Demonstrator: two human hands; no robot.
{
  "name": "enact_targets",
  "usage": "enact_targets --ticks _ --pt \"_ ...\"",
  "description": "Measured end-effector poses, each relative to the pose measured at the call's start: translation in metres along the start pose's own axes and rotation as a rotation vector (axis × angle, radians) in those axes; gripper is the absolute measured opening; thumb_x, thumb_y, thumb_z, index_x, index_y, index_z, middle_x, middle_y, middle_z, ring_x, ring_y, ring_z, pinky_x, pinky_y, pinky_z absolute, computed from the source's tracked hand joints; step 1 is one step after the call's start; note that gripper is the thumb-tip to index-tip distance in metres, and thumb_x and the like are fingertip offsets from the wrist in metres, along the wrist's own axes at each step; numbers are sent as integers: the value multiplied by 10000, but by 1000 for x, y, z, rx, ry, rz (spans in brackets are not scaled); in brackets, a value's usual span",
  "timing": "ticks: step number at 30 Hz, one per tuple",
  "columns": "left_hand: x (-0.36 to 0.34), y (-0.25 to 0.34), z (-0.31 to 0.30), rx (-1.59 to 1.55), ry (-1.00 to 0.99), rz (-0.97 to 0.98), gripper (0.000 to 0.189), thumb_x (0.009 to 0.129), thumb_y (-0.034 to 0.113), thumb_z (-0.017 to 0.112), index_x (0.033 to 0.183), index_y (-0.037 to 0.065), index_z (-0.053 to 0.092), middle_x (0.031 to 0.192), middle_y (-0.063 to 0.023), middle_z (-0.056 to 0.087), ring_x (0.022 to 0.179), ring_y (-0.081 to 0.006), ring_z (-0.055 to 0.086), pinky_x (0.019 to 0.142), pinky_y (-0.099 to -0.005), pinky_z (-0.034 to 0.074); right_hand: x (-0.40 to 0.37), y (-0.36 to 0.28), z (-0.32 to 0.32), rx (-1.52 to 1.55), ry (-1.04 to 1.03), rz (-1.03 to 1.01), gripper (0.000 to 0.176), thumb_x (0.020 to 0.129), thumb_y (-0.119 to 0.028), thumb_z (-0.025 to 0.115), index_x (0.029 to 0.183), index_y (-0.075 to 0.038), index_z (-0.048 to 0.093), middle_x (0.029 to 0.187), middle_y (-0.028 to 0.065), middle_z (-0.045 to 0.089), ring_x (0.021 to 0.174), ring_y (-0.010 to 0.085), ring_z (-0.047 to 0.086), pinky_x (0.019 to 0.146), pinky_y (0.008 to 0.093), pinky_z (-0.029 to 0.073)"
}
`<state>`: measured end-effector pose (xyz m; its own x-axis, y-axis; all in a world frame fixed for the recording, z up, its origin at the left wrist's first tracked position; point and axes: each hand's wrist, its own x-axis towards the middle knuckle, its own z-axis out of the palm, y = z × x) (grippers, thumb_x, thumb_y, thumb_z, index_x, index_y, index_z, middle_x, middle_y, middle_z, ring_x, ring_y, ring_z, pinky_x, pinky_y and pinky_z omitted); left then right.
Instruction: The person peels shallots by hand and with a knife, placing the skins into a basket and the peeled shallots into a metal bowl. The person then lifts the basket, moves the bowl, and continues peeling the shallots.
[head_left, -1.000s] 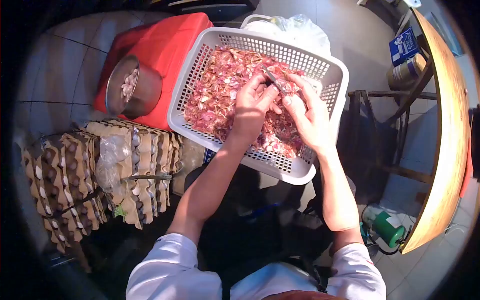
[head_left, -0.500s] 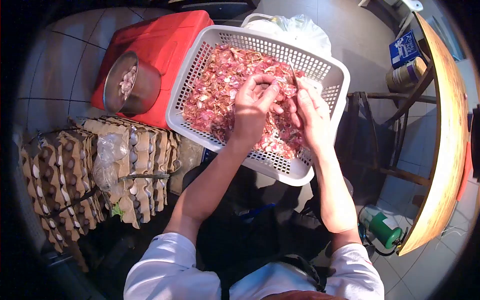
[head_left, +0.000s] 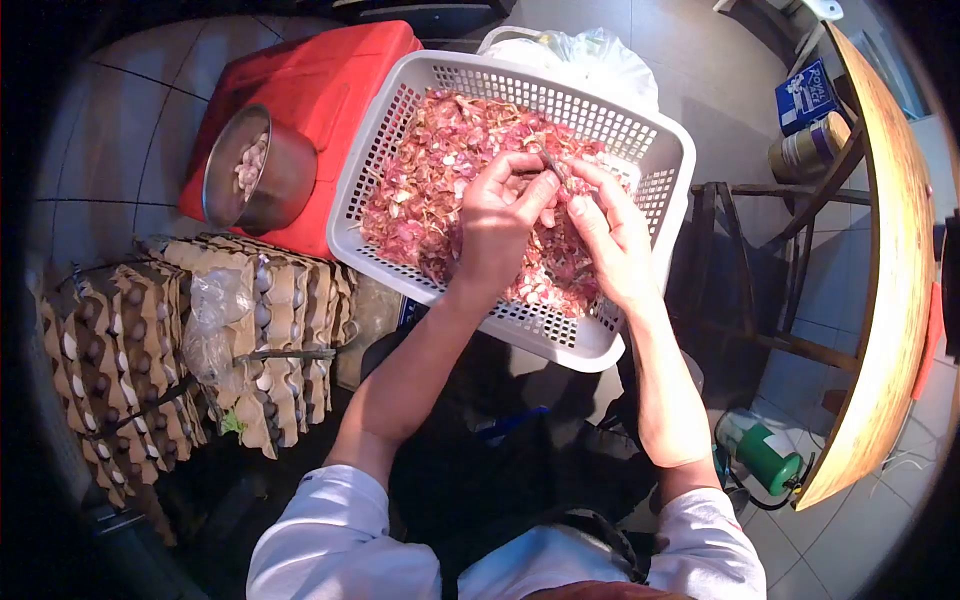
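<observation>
A grey perforated basket (head_left: pixel 480 316) holds a wide heap of reddish-pink bulbs and papery skins (head_left: pixel 420 190). Over the heap, my left hand (head_left: pixel 500 210) is closed in a pinch around a small item mostly hidden by the fingers. My right hand (head_left: pixel 612 225) is closed beside it, thumb and fingers curled round a small knife. Only a short dark part of the knife (head_left: pixel 550 162) shows between the two hands, and its handle is hidden. The fingertips of both hands nearly meet.
On a red box (head_left: pixel 345 75) at the left stands a metal pot (head_left: pixel 290 175) with pale peeled pieces. Stacked egg trays (head_left: pixel 300 350) are at lower left. A plastic bag (head_left: pixel 610 65) lies behind the basket. A wooden tabletop (head_left: pixel 900 260) and green canister (head_left: pixel 770 460) are right.
My right hand has turned and its fingers have come closer to my left fingertips. The knife blade, which pointed up and away before, now shows only as a short dark part between the hands.
</observation>
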<state>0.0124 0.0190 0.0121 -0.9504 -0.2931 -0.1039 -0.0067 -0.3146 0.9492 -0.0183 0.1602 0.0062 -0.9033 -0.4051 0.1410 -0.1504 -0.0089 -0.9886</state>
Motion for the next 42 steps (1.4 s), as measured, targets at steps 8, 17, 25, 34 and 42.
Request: enact_targets --ticks 8,17,25,34,42 --pt "-6 2 9 79 96 79 133 868 -11 639 996 -36 610 851 -59 670 704 -49 601 585 -195 477 -3 -2 7 37 48 57 293 961 -170 560 1210 -17 548 887 50 599 789 87 546 711 257 457" --pt "-13 -10 20 192 132 224 150 870 -25 639 1017 -28 610 942 -74 672 832 -75 631 693 -223 524 0 7 10 216 114 77 226 969 -158 551 1154 -29 541 798 11 565 684 61 504 620 221 428" --pt "-4 4 11 -54 -65 -92 203 943 73 587 1122 -16 553 768 -23 592 625 -64 506 572 -193 418 4 -12 -3 662 14 343 144 1001 -187 507 1081 -68 509 675 12 505 483 25 354 429 164 267" --pt "6 -12 -4 -453 -233 -218 217 961 85 558 1169 33 527 926 -43 604 733 -102 543 624 -231 453 4 -11 -7 742 -17 388 154 1002 -205 507 1067 -66 515 683 14 501 468 22 350 408 164 257" --pt "10 -20 -13 -614 -330 -327 225 977 97 529 1199 68 531 984 -38 612 799 -119 550 680 -252 456 4 -9 -10 769 -2 418 170 1004 -206 502 1069 -49 519 700 12 523 471 23 363 409 166 269"
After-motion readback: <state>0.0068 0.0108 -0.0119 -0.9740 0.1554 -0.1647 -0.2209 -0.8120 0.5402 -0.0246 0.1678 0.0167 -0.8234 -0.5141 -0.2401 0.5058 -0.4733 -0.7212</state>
